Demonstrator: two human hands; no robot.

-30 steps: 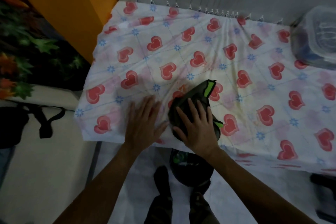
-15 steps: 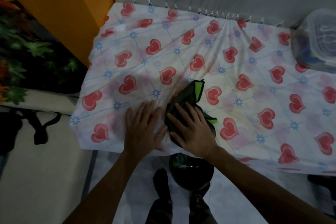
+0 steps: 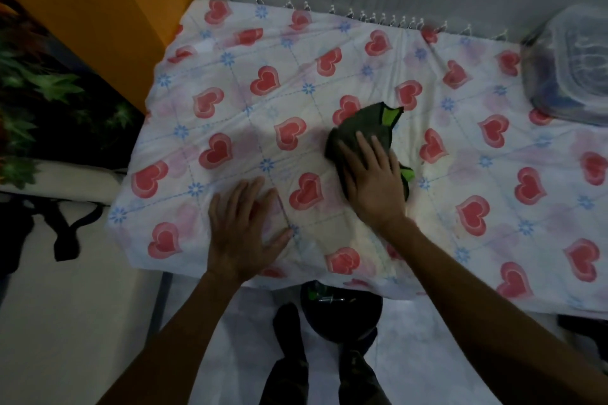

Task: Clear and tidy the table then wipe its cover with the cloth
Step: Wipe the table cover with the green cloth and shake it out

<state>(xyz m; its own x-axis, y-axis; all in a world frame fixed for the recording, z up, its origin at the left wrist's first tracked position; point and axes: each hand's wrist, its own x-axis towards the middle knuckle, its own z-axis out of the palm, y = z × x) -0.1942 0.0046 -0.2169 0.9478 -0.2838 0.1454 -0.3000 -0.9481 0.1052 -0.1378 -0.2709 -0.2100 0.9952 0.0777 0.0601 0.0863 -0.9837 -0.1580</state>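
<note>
**Both palms flat on the heart-print cover**

At the near edge of the desk, the left hand [image 3: 245, 233] lies flat on the cover [image 3: 230, 82], fingers spread, holding nothing. Just right of it, the right hand [image 3: 373, 181] presses open-palmed on the dark cloth [image 3: 365, 128] with green trim, mid-desk. At the far right corner sits a clear plastic container [image 3: 572, 66].
</note>
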